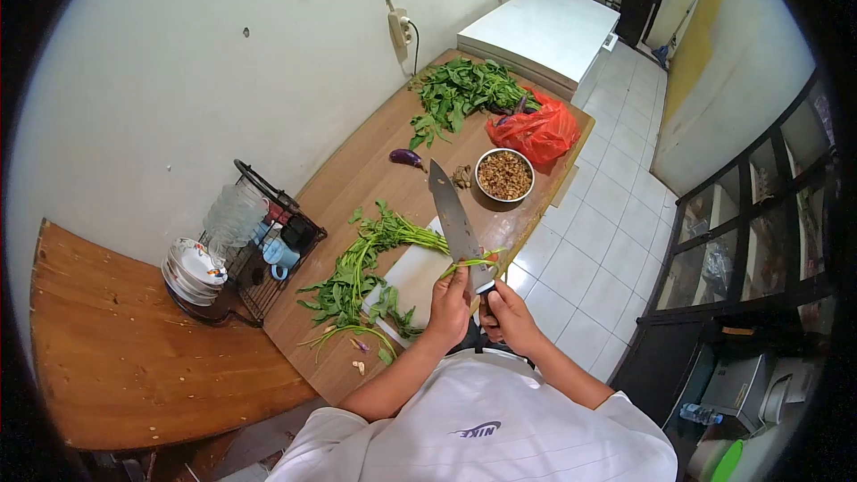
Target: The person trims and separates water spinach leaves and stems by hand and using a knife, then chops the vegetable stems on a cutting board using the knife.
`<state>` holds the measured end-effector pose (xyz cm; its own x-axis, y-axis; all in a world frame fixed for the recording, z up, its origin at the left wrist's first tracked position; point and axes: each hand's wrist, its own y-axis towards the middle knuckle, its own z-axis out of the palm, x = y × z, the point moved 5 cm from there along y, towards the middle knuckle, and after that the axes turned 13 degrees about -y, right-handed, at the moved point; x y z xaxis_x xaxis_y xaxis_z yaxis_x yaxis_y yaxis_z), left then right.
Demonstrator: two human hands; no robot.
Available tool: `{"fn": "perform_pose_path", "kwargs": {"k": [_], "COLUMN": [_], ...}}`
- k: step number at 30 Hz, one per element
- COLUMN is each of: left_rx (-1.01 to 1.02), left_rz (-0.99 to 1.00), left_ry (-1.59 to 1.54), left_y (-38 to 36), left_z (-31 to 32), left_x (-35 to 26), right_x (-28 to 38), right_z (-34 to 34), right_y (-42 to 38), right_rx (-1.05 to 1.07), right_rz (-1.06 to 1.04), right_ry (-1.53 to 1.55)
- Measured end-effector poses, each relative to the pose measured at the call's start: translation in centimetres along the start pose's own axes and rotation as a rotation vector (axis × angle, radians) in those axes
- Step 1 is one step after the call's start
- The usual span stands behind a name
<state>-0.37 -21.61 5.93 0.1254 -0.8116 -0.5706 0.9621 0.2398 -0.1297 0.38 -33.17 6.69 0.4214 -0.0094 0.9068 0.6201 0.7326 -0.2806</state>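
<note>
My right hand (507, 314) is closed round the dark handle of a large kitchen knife (457, 221), its broad blade pointing up and away from me. In my left hand (451, 305), fingers pinched, is a green vegetable stem (482, 261) that crosses the blade near the handle. Both hands are close to my body, over the table's near edge. Just beyond them lies a white cutting board (418, 278), partly covered by a heap of leafy green stems (353, 272). Small scraps (359, 355) lie near the board.
Farther along the wooden table (357, 183) are an eggplant (407, 158), a metal bowl of brown pieces (504, 176), a red plastic bag (546, 132) and another leafy bunch (464, 89). A dish rack (254, 281) with plates (192, 272) and a blue mug (281, 254) stands left.
</note>
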Motion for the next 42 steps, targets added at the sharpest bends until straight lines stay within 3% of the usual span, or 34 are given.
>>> {"fn": "perform_pose_path", "kwargs": {"k": [13, 18, 22, 37, 42], "left_rx": [0.062, 0.044, 0.069, 0.091, 0.116], "left_rz": [0.073, -0.037, -0.013, -0.133, -0.111], "left_ry": [0.039, 0.067, 0.064, 0.053, 0.232], "left_y": [0.6, 0.3, 0.5, 0.8, 0.6], "left_z": [0.7, 0.9, 1.5, 1.7, 1.1], "left_x": [-1.8, -0.6, -1.3, -1.1, -0.5], "right_x": [0.1, 0.1, -0.4, 0.4, -0.4], "right_z": [0.1, 0.3, 0.2, -0.3, -0.8], "right_y": [-0.5, -0.3, -0.1, -0.4, 0.0], "right_rx": [0.062, 0.014, 0.04, 0.079, 0.08], "right_rz": [0.025, 0.016, -0.028, 0.083, 0.077], "right_ry": [0.023, -0.05, -0.075, -0.059, -0.022]}}
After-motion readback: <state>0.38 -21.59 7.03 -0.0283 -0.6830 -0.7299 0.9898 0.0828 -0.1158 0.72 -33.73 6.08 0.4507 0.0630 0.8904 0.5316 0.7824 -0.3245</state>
